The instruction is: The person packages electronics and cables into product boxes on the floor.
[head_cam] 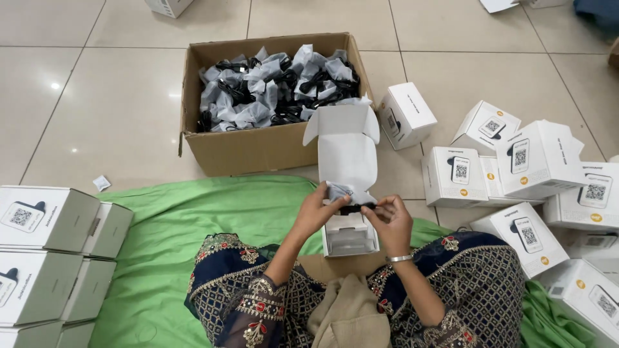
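Both hands, left hand point(314, 212) and right hand point(391, 218), pinch a black bagged cable point(348, 205) over the open white cardboard box point(348, 154) on the green cloth point(193, 219), before a brown carton of bagged cables point(258, 148).

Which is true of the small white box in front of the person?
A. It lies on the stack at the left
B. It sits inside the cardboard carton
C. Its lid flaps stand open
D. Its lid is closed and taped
C: the small white box has its flaps up and open, while both hands, left and right, hold a bagged black cable over it.
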